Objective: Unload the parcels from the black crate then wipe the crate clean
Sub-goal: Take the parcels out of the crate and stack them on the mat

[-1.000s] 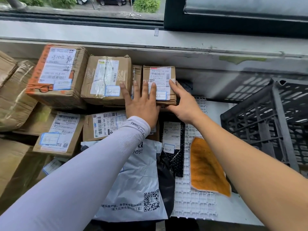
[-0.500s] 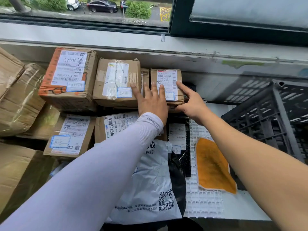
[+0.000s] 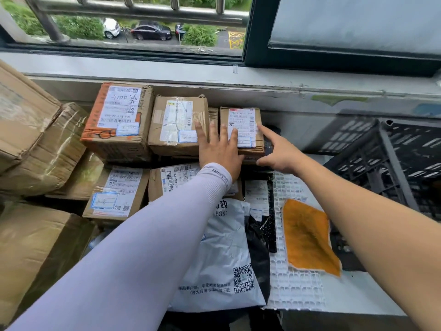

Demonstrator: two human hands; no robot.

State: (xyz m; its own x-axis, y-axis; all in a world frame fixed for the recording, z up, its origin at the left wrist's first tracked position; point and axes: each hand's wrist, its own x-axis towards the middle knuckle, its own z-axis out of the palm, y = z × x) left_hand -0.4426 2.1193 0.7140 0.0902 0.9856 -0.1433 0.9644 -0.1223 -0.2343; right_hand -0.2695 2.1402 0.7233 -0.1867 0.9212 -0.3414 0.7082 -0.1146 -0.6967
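1. The left hand (image 3: 220,151) is lying flat, fingers released, on the small parcel (image 3: 241,130) beside the window sill (image 3: 143,75).
2. The right hand (image 3: 278,154), fingers extended, is squaring its side.
3. The black crate (image 3: 391,163) is standing right of the parcel; the orange cloth (image 3: 307,237) is lying nearer.

Grey concrete sill (image 3: 167,72) under dark-framed window (image 3: 248,29); metal bars (image 3: 133,10) outside — daylight, parked cars (image 3: 151,32) and shrubs (image 3: 199,35) below; right pane frosted (image 3: 353,20).
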